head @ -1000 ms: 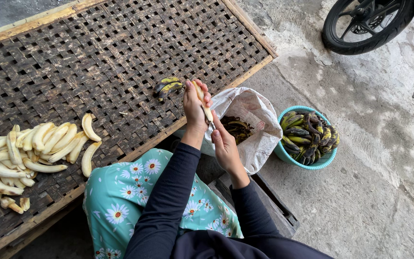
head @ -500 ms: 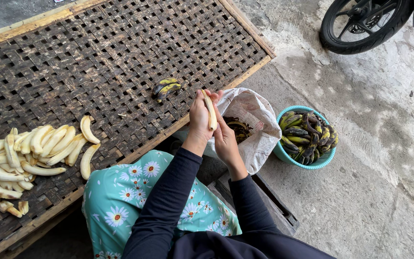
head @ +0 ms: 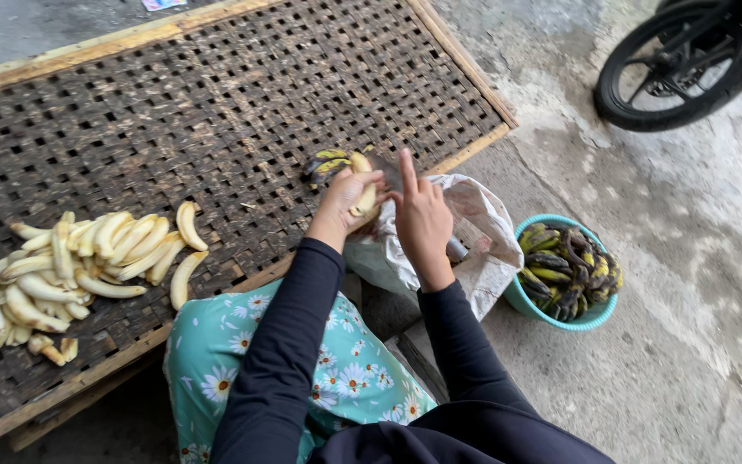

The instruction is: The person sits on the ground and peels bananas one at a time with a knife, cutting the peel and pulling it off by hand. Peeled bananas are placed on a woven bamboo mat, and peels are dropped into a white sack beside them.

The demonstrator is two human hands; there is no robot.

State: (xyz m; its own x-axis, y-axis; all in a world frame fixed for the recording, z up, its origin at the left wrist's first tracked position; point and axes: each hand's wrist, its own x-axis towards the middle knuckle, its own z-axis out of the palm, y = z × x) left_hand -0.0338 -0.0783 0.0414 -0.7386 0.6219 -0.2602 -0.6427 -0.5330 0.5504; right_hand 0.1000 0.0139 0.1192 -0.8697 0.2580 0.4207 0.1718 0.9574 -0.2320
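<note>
My left hand [head: 344, 204] grips a pale peeled banana [head: 362, 186] held over the edge of the woven bamboo tray [head: 216, 103]. My right hand [head: 421, 215] is against it, index finger raised, with a dark knife blade [head: 386, 171] pressed to the fruit. Two unpeeled bananas [head: 326, 162] with blackened skin lie on the tray just beyond my hands. A heap of peeled bananas [head: 79, 262] lies at the tray's near left.
Below my hands a white plastic bag [head: 483, 249] gapes open. Beside it on the concrete a teal bowl [head: 521, 296] holds several dark unpeeled bananas. At the top right stands a motorcycle wheel [head: 676, 64]. My lap is covered in floral cloth [head: 302, 361].
The hands have drawn slightly left and nearer the tray's edge. The banana now shows bare, and the right index finger has lifted.
</note>
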